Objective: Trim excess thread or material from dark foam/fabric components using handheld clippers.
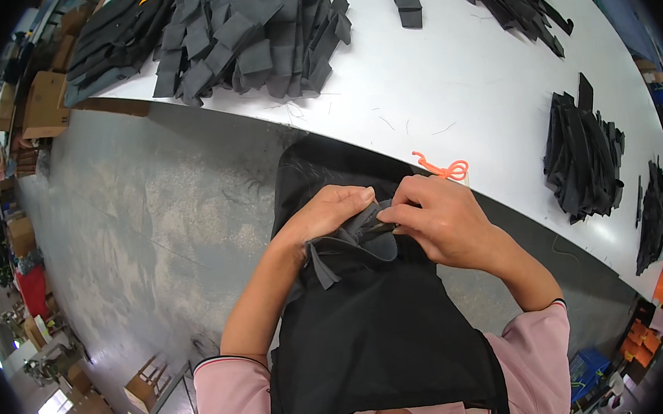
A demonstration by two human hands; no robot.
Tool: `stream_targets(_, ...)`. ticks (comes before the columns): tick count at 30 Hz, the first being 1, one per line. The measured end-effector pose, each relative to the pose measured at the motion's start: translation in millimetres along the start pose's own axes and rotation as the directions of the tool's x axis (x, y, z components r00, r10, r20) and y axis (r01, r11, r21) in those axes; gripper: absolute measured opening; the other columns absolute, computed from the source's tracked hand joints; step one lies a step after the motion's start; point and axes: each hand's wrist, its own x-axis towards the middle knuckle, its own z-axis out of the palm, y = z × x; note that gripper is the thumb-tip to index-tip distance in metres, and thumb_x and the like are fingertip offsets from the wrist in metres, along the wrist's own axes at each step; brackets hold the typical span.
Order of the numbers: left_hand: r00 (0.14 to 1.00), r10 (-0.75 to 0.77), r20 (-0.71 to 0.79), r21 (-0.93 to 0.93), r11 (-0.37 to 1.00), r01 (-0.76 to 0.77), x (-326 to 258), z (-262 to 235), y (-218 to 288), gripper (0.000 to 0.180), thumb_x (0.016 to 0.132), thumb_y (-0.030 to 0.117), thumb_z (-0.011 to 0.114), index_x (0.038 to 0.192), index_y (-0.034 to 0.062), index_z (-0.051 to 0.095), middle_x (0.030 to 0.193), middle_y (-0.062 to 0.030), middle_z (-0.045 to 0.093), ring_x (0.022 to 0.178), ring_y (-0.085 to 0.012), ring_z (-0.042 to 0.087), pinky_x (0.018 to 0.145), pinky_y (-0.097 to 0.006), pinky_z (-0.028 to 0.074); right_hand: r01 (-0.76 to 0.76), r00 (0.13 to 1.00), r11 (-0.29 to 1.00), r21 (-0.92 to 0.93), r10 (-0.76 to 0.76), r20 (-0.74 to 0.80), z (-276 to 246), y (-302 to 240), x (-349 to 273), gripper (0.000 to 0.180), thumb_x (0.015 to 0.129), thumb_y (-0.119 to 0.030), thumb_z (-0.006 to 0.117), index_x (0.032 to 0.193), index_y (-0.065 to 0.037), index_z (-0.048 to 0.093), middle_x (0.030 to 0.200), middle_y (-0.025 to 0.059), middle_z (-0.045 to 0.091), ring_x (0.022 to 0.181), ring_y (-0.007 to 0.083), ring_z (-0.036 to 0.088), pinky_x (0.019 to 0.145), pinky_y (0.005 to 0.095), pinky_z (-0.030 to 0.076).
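Observation:
Over my lap, in front of a black apron [373, 344], both hands work close together on a dark grey fabric piece [377, 248]. My left hand [324, 214] is closed on its left part, with the thumb on top and a loose strip hanging below the wrist. My right hand [445, 221] pinches at the right side of the same fabric, thumb and forefinger together. A small dark item seems to lie between its fingertips, too hidden to name. The fabric is folded, so its full shape does not show.
The white table [480, 117] slants across ahead and right, its edge near my right hand. On it lie a large heap of dark fabric pieces [256, 38], smaller bundles [583, 156] at right, and an orange cord [444, 168] at the edge. Cardboard boxes [44, 103] stand far left.

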Motion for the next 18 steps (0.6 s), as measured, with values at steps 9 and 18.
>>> stream_targets(9, 1.0, -0.015, 0.011, -0.055, 0.998, 0.016, -2.7, 2.6, 3.5, 0.029, 0.096, 0.027, 0.051, 0.086, 0.0018, 0.061, 0.078, 0.0015, 0.06, 0.07, -0.0035, 0.053, 0.064, -0.019, 0.044, 0.031, 0.999, 0.999, 0.021, -0.031, 0.006, 5.5, -1.4, 1.8, 0.028, 0.064, -0.003, 0.072, 0.091, -0.008, 0.065, 0.08, 0.0054, 0.054, 0.07, 0.0232, 0.055, 0.059, 0.0325, 0.045)
stream_targets(18, 1.0, 0.0, -0.001, -0.002, 1.0, 0.0, -1.2, -2.2, -4.5, 0.032, 0.097, 0.03, 0.051, 0.087, 0.0014, 0.062, 0.079, 0.0048, 0.058, 0.07, -0.0024, 0.048, 0.064, -0.02, 0.042, -0.385, 0.89, 0.361, 0.849, 0.39, 0.238, 14.4, 8.1, -11.1, 0.025, 0.073, 0.001, 0.067, 0.097, -0.005, 0.065, 0.09, 0.0048, 0.052, 0.074, 0.0124, 0.055, 0.063, 0.0256, 0.045)
